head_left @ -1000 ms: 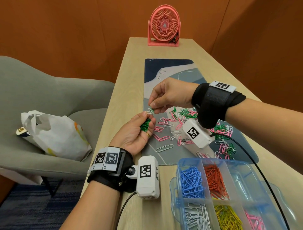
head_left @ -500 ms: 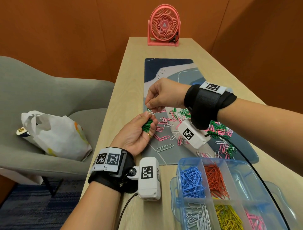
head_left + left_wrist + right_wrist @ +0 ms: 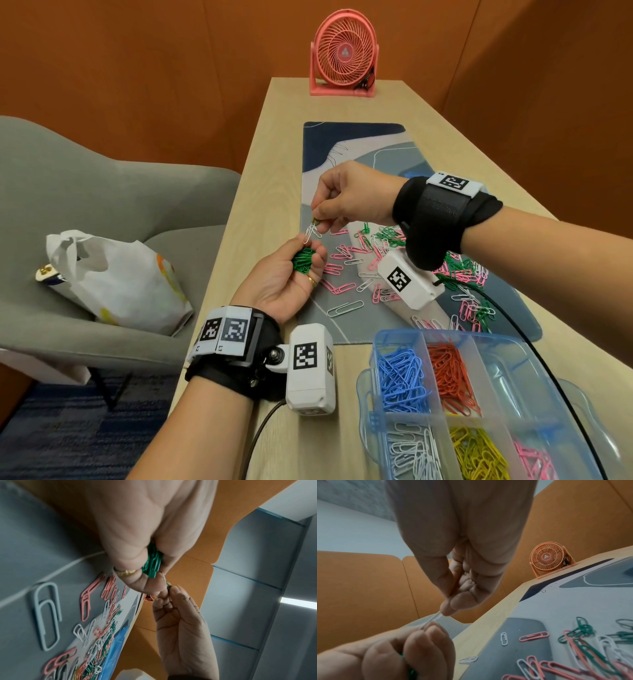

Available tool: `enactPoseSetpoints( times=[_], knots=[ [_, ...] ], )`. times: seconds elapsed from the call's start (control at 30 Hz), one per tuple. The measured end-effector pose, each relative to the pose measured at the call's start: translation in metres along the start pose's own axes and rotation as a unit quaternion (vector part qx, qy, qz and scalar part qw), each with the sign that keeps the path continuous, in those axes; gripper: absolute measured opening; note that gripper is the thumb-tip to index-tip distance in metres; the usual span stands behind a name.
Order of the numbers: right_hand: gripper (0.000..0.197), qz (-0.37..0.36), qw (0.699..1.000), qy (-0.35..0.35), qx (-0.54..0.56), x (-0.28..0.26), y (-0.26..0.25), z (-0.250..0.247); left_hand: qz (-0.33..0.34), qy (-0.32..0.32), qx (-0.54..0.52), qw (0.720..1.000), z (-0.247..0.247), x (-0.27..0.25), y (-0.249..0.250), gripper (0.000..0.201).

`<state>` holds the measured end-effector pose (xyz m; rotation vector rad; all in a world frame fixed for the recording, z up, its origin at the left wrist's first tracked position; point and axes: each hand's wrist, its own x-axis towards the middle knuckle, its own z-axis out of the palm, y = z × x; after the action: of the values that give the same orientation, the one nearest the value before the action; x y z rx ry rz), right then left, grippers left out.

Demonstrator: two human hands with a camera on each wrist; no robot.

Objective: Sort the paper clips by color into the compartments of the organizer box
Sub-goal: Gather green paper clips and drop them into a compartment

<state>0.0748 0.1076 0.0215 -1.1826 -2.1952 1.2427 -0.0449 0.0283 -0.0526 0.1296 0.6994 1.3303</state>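
Hands meet above the desk's left edge: left hand [image 3: 284, 274] grips green clips [image 3: 303, 260], right hand [image 3: 346, 198] pinches white clips [image 3: 312, 233]; pink fan [image 3: 345, 58] at far edge.

Organizer box [image 3: 493, 346]: clear glossy blue plastic. Table [image 3: 274, 144]: pale matt wood-look. Mat [image 3: 352, 144]: matt cloth. Fan [image 3: 344, 54]: pink plastic.

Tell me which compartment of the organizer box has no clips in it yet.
The far right compartment, beside the red clips. Blue, white, yellow and pink fill the others.
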Motion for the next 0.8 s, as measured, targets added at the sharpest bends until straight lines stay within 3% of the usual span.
enactPoseSetpoints(
  times=[0.3, 0.8],
  knots=[
    [0.014, 0.001, 1.0, 0.014, -0.003, -0.001, 0.0, -0.002, -0.001, -0.018, -0.004, 1.0, -0.001, -0.001, 0.0, 0.017],
    [0.019, -0.01, 0.998, -0.065, -0.025, 0.001, 0.006, -0.005, 0.015, 0.002, 0.104, 0.994, -0.002, -0.003, -0.003, 0.019]
  ],
)
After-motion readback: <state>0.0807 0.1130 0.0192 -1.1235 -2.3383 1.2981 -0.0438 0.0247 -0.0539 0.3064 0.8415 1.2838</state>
